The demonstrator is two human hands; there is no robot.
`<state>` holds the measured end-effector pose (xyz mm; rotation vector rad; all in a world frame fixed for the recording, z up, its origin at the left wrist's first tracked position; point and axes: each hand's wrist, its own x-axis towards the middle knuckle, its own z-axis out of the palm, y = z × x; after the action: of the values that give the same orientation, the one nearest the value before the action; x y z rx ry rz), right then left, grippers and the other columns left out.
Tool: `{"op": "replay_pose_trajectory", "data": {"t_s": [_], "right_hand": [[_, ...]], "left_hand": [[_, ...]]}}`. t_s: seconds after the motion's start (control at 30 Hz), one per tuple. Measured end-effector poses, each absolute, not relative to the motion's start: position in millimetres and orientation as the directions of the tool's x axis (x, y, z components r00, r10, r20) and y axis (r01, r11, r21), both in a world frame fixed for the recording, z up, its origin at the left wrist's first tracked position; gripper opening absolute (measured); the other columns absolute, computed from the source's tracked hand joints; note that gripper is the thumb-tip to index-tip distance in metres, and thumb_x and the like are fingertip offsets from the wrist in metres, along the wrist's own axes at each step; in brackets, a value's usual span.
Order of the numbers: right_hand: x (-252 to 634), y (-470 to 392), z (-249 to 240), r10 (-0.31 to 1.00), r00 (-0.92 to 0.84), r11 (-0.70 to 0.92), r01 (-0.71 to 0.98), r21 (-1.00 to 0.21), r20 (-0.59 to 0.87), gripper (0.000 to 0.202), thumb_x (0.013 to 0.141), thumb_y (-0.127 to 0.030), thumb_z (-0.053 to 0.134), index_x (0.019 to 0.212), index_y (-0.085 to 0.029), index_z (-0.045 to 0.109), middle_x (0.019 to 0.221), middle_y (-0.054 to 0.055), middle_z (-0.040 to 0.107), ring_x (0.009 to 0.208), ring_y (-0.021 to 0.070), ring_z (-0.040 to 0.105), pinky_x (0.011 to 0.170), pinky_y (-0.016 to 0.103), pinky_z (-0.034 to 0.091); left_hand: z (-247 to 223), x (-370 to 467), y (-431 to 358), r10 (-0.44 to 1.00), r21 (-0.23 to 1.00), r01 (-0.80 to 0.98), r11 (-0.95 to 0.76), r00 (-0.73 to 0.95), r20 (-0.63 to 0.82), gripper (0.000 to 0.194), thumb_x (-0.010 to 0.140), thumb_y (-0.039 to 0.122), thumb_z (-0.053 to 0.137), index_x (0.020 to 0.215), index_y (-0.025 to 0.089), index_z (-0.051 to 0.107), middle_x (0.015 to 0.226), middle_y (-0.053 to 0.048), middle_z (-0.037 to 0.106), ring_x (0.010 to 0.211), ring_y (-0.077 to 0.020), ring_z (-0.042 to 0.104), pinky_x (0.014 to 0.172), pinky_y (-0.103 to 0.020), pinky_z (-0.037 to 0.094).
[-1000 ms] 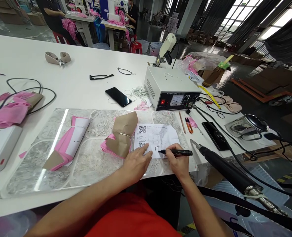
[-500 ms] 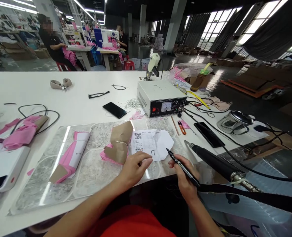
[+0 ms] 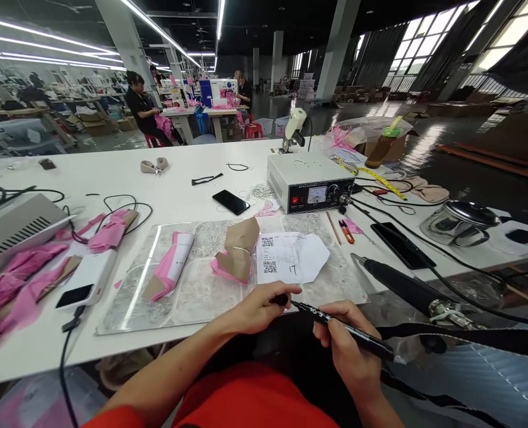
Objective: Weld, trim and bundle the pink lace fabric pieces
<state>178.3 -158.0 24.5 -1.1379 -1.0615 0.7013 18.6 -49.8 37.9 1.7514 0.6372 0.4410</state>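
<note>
My right hand (image 3: pixel 351 339) grips a black marker (image 3: pixel 335 323), its bare tip pointing left. My left hand (image 3: pixel 261 306) is closed around a small black marker cap (image 3: pixel 282 299), right in front of that tip. Just beyond both hands lies a white printed sheet (image 3: pixel 279 270) with QR codes and a handwritten 17. Left of the sheet is a tied bundle of pink fabric and brown paper (image 3: pixel 241 246). A second pink bundle wrapped in white paper (image 3: pixel 172 264) rests farther left. Both bundles and the sheet lie on a clear-covered mat (image 3: pixel 201 306).
A white control box (image 3: pixel 311 178) with a meter stands behind the sheet. Right of it are orange snips (image 3: pixel 346 230), a dark phone (image 3: pixel 402 245), a black handheld tool with a metal tip (image 3: pixel 393 285) and a glass jar (image 3: pixel 458 223). Another phone (image 3: pixel 231 202) lies left of the box.
The view has shifted left and up, so the table's things appear farther right. My left hand now shows a cap in its fingers, and the marker tip has come off the sheet towards it.
</note>
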Motion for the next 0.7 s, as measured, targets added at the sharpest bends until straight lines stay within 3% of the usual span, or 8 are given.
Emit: {"op": "replay_pose_trajectory", "data": {"t_s": [0.2, 0.4, 0.57, 0.7], "right_hand": [[176, -158, 28, 0.898, 0.3, 0.273, 0.195, -0.942, 0.323, 0.012, 0.086, -0.029, 0.051, 0.082, -0.02, 0.058, 0.052, -0.003, 0.054, 0.044, 0.0104, 0.049, 0.042, 0.022, 0.04], [172, -154, 27, 0.924, 0.199, 0.273, 0.253, -0.928, 0.326, 0.011, 0.086, -0.03, 0.051, 0.082, -0.021, 0.056, 0.053, -0.004, 0.054, 0.043, 0.0104, 0.049, 0.041, 0.021, 0.04], [168, -159, 23, 0.938, 0.174, 0.266, 0.198, -0.943, 0.301, 0.01, 0.088, -0.03, 0.051, 0.09, -0.022, 0.056, 0.057, -0.003, 0.059, 0.045, 0.0108, 0.052, 0.042, 0.021, 0.043], [164, -161, 24, 0.937, 0.23, 0.242, 0.121, -0.963, 0.264, 0.011, 0.088, -0.032, 0.05, 0.09, -0.022, 0.054, 0.058, -0.003, 0.059, 0.044, 0.0106, 0.052, 0.043, 0.021, 0.045]], "left_hand": [[50, 16, -57, 0.599, 0.849, 0.287, -0.444, 0.799, 0.043, 0.042, 0.079, 0.011, 0.048, 0.119, 0.017, 0.06, 0.09, -0.004, 0.064, 0.082, -0.0148, 0.056, 0.079, -0.027, 0.046], [58, 14, -65, 0.515, 0.682, 0.321, -0.658, 0.852, 0.096, 0.062, 0.072, 0.001, 0.039, 0.132, 0.016, 0.047, 0.112, -0.009, 0.063, 0.101, -0.0184, 0.058, 0.09, -0.032, 0.046], [70, 11, -72, 0.477, 0.485, 0.402, -0.777, 0.878, 0.036, 0.074, 0.077, 0.011, 0.043, 0.146, 0.013, 0.018, 0.117, -0.016, 0.06, 0.104, -0.0261, 0.059, 0.086, -0.039, 0.048], [77, 8, -69, 0.458, 0.529, 0.38, -0.759, 0.889, 0.018, 0.075, 0.076, 0.009, 0.042, 0.147, 0.015, 0.015, 0.104, -0.011, 0.066, 0.092, -0.0234, 0.063, 0.077, -0.033, 0.05]]}}
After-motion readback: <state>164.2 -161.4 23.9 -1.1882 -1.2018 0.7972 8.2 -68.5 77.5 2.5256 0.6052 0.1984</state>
